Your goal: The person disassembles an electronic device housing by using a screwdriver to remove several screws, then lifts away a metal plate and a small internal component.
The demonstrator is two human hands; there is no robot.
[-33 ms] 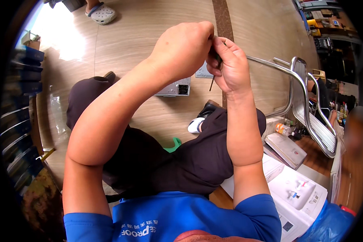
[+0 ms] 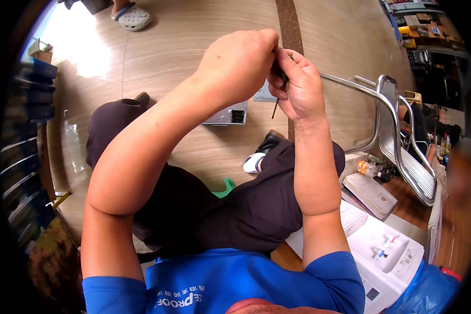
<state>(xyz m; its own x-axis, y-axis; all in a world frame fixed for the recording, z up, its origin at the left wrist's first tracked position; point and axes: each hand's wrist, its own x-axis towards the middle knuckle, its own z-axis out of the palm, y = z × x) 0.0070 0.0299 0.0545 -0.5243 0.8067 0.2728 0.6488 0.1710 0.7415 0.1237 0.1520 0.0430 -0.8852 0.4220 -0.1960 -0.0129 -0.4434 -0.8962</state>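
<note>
My hands are raised together at the top centre. My left hand (image 2: 235, 65) is closed, its back toward me and its fingertips meeting those of my right; what they grip is hidden. My right hand (image 2: 301, 86) is curled round a small dark object (image 2: 282, 74), from which a thin metal shaft (image 2: 274, 109) points down, like a slim tool. Beyond and below my hands, a grey metal box (image 2: 222, 116) sits on the floor, with a flat light-grey piece (image 2: 264, 95) behind it, both partly covered by my arms and hands.
Another person's foot (image 2: 133, 18) in a clog is at the top. A steel bench (image 2: 408, 165) stands right, a white water dispenser (image 2: 371, 272) and blue bag (image 2: 424, 293) lower right. Blue shelving (image 2: 31, 104) lines the left. A green plastic piece (image 2: 225, 188) lies between my legs.
</note>
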